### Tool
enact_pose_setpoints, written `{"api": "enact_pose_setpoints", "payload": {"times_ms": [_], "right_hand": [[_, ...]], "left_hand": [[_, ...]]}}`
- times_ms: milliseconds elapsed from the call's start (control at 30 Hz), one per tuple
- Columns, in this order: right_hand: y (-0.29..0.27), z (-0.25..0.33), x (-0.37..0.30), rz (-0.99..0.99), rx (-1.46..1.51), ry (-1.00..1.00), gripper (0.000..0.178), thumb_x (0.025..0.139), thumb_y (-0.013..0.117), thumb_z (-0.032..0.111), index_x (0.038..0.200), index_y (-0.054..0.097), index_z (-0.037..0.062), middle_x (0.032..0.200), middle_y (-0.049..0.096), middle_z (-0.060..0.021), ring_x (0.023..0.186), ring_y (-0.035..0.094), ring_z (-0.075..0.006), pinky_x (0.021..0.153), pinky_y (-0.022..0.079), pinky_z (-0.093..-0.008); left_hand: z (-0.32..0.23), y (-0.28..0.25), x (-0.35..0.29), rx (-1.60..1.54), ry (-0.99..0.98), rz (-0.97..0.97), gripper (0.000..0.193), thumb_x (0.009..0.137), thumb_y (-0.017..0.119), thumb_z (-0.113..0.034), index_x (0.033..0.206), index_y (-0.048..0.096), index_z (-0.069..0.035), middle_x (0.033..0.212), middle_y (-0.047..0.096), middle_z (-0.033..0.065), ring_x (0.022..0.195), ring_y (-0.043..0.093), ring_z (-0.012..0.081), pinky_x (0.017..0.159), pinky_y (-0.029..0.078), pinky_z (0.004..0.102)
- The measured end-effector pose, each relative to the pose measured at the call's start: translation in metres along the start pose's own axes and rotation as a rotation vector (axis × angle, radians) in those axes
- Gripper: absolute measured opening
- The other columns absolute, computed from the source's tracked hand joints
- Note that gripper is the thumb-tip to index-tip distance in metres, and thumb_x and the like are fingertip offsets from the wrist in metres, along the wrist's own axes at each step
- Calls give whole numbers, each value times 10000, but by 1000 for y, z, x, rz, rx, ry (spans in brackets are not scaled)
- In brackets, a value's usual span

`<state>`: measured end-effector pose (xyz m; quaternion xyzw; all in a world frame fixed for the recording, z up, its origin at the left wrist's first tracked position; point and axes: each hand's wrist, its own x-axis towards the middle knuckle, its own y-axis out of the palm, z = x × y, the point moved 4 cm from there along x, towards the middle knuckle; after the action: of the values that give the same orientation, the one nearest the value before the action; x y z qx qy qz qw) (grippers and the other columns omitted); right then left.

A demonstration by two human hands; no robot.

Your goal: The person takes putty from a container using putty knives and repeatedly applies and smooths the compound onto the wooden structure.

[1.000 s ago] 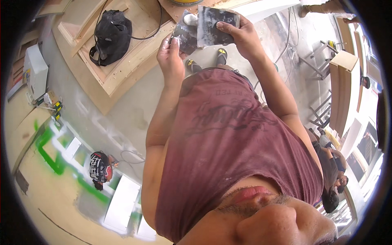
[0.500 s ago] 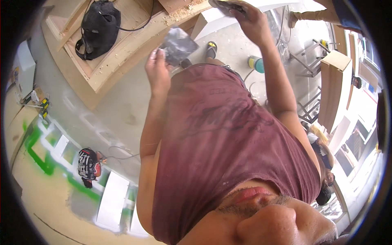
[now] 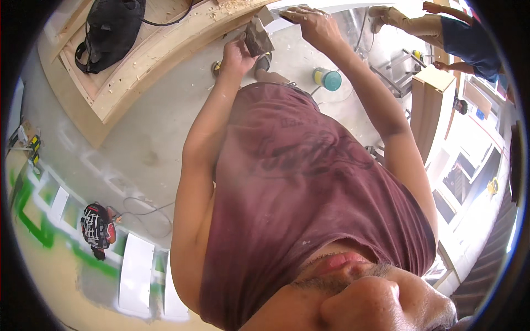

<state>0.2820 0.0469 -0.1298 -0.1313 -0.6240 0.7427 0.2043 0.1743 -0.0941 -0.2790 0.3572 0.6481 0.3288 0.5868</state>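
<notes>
My left hand (image 3: 237,57) is closed on a broad, flat grey putty knife (image 3: 258,37), its blade smeared and pointing up, tilted away from me. My right hand (image 3: 320,28) is closed on a second flat, dark putty knife (image 3: 292,15), held at the edge of a white panel (image 3: 348,4) at the top of the view. Whether that blade touches the panel, I cannot tell. The two hands are close together, with the blades a short way apart.
To the left stands a wooden frame (image 3: 132,77) strewn with shavings, with a black bag (image 3: 113,33) in it. A teal-lidded tub (image 3: 331,80) sits on the floor beyond me. One person (image 3: 98,229) works at lower left; another (image 3: 469,41) stands at upper right.
My left hand has moved up and right, and its putty knife has turned more edge-on. My right hand has shifted left and slightly down, so the hands are closer. The whole view has shifted.
</notes>
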Motion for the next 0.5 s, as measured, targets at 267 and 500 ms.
{"api": "enact_pose_setpoints", "payload": {"times_ms": [267,500], "right_hand": [[-19,-3,8,276,-13,191,490,781,496,-10,1161,691,231,1147,681,-30,1028,652,-250,850,540,-383],[-16,-6,22,138,190,80,498,729,464,-24,1125,708,155,1054,690,-167,949,658,-359,803,536,-442]], "left_hand": [[14,4,5,-110,111,-4,500,993,351,-243,1430,364,-1,1482,330,282,1374,318,460,1136,208,638],[22,1,-1,-225,81,-66,492,972,378,-191,1420,366,12,1451,377,269,1359,331,481,1128,222,644]]}}
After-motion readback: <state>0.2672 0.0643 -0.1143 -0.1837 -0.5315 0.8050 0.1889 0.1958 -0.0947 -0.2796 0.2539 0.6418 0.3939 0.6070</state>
